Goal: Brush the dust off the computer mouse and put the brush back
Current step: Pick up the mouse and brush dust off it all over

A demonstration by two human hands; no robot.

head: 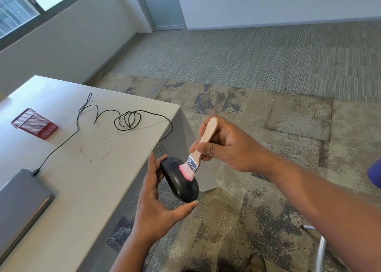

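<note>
Left hand (156, 191): cradling black mouse (179, 181) from below and the side, thumb under its rear end, held off the bench (99, 168) edge, over the carpet. Mouse long axis: running away from the body, cable end farthest. Right hand (224, 146): fingers pinched round wooden handle of brush (203, 146), above and right of mouse; pink bristles touching mouse top. Red mesh holder (34, 123): far left of mouse on bench, likely brush's return spot; left hand nearer it.
</note>
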